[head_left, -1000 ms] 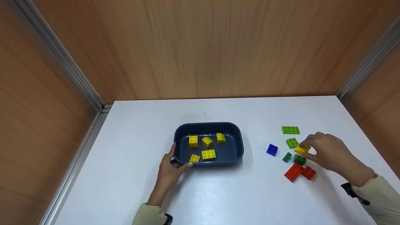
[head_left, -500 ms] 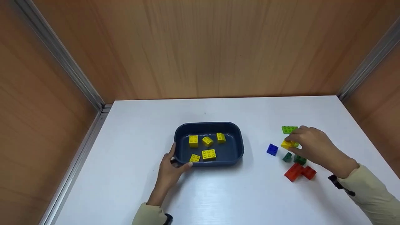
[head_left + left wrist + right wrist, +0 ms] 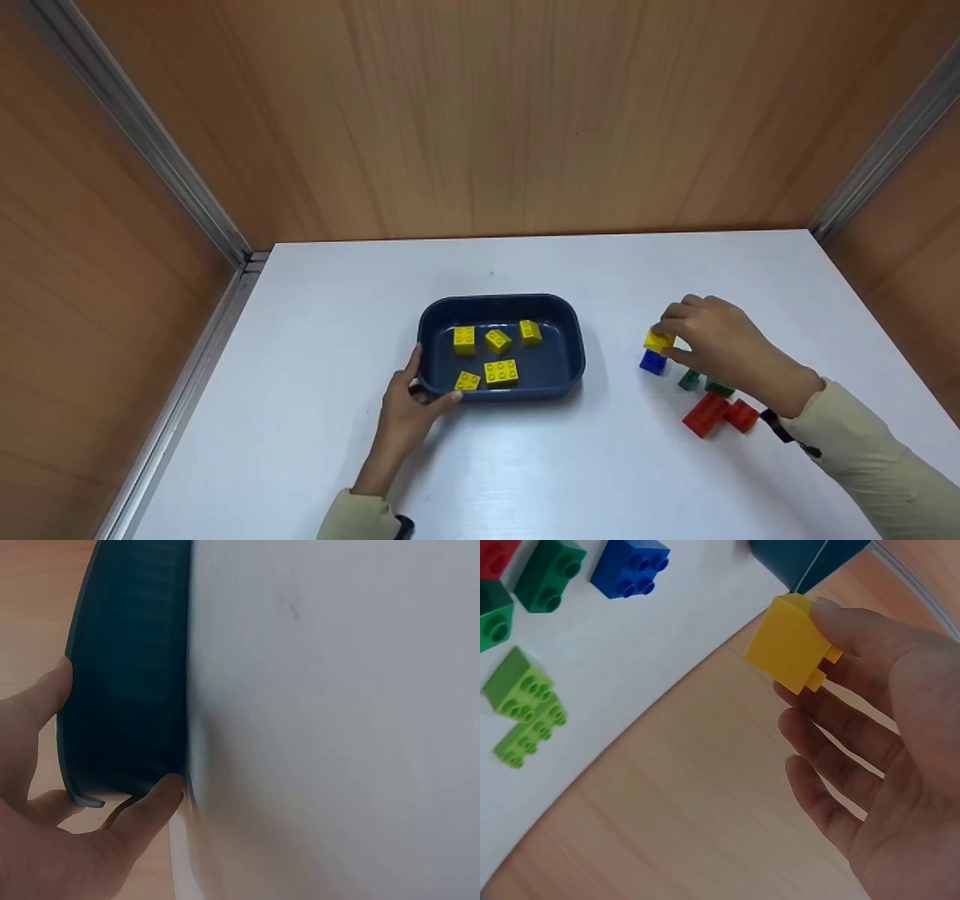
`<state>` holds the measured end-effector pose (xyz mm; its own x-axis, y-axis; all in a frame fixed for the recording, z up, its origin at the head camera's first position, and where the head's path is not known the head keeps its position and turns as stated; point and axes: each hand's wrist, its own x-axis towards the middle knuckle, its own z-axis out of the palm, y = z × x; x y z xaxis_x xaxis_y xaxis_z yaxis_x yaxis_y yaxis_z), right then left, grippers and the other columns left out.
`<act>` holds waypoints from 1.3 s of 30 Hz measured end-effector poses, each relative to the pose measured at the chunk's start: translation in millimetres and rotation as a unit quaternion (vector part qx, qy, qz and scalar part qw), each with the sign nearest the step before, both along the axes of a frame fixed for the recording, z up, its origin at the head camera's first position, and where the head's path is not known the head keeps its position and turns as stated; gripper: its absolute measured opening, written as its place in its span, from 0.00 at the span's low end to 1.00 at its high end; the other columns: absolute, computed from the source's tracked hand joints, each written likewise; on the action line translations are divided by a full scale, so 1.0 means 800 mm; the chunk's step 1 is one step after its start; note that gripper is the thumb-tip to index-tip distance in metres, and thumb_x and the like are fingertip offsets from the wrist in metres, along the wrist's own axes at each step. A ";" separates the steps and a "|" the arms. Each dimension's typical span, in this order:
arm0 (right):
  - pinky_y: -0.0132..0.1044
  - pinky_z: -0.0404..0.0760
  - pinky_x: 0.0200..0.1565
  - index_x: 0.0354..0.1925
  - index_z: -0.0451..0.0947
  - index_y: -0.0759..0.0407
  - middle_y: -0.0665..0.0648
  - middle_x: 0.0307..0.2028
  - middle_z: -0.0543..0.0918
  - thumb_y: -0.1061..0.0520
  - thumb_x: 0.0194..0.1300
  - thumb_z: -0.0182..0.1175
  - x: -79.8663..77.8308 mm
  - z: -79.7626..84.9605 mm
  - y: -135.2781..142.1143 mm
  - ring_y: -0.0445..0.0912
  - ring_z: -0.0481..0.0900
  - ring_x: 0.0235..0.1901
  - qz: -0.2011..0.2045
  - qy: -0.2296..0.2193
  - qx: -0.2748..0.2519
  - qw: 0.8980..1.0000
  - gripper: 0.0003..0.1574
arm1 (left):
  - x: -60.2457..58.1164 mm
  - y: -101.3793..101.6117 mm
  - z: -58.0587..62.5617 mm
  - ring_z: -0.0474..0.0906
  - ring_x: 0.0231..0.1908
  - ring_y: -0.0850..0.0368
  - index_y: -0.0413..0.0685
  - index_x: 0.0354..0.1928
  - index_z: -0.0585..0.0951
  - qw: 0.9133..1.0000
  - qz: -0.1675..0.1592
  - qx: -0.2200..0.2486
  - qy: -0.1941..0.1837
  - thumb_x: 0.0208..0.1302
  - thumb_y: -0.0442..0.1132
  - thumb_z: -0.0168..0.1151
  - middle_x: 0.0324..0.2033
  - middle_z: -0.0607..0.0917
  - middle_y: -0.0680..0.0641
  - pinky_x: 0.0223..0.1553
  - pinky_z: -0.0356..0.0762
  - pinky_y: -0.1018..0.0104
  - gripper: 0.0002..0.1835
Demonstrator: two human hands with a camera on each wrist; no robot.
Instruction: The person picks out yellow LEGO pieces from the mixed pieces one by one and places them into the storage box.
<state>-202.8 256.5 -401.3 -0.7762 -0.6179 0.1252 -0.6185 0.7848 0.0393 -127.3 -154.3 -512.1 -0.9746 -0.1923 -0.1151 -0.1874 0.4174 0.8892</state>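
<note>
My right hand [image 3: 716, 337] pinches a yellow toy brick [image 3: 786, 641] between thumb and fingertips, its studs facing the palm in the right wrist view. In the head view that brick overlaps the far edge of a blue brick [image 3: 653, 363]. My left hand [image 3: 409, 409] grips the left end of a dark blue baking dish [image 3: 517, 393], thumb at the near rim. Inside the dish lie several yellow bricks [image 3: 500, 371], spaced apart. The left wrist view shows the dish's outer wall [image 3: 131, 675] with fingertips against it.
Two red bricks [image 3: 705, 415] touch each other at the right, beside dark green bricks [image 3: 689, 379]. Light green bricks [image 3: 529, 709] appear in the right wrist view, mostly hidden by my right hand in the head view. Wooden panels [image 3: 525, 120] enclose the white table [image 3: 337, 315].
My right hand has moved left with the yellow brick, from above the green bricks to over the blue one. My left hand and the dish have stayed in place.
</note>
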 end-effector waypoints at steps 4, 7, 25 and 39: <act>0.51 0.88 0.49 0.46 0.92 0.58 0.57 0.42 0.90 0.59 0.53 0.84 -0.002 0.003 -0.010 0.54 0.84 0.44 0.009 -0.004 0.001 1.000 0.21 | 0.001 0.000 -0.001 0.78 0.63 0.37 0.46 0.84 0.56 1.000 -0.004 0.005 0.003 0.62 0.42 0.80 0.65 0.74 0.31 0.63 0.82 0.49 0.55; 0.50 0.88 0.49 0.47 0.92 0.57 0.57 0.43 0.90 0.59 0.52 0.84 -0.005 0.005 -0.019 0.54 0.85 0.44 0.018 -0.001 0.002 1.000 0.22 | 0.001 0.000 -0.001 0.78 0.63 0.37 0.46 0.84 0.56 1.000 -0.004 0.004 0.004 0.62 0.42 0.80 0.66 0.74 0.31 0.63 0.82 0.49 0.55; 0.46 0.87 0.50 0.48 0.92 0.54 0.55 0.44 0.90 0.54 0.56 0.83 -0.020 0.009 -0.084 0.52 0.84 0.45 0.076 0.005 0.002 0.997 0.20 | 0.000 0.001 0.000 0.77 0.63 0.39 0.48 0.84 0.57 1.000 0.005 -0.013 0.002 0.61 0.43 0.80 0.65 0.75 0.33 0.65 0.80 0.48 0.55; 0.44 0.88 0.49 0.47 0.92 0.56 0.54 0.43 0.91 0.54 0.58 0.82 -0.027 0.009 -0.119 0.50 0.84 0.45 0.113 0.003 0.009 0.994 0.19 | 0.001 0.000 -0.001 0.76 0.65 0.39 0.49 0.84 0.57 1.000 0.003 -0.010 0.000 0.61 0.43 0.80 0.67 0.74 0.32 0.67 0.79 0.47 0.55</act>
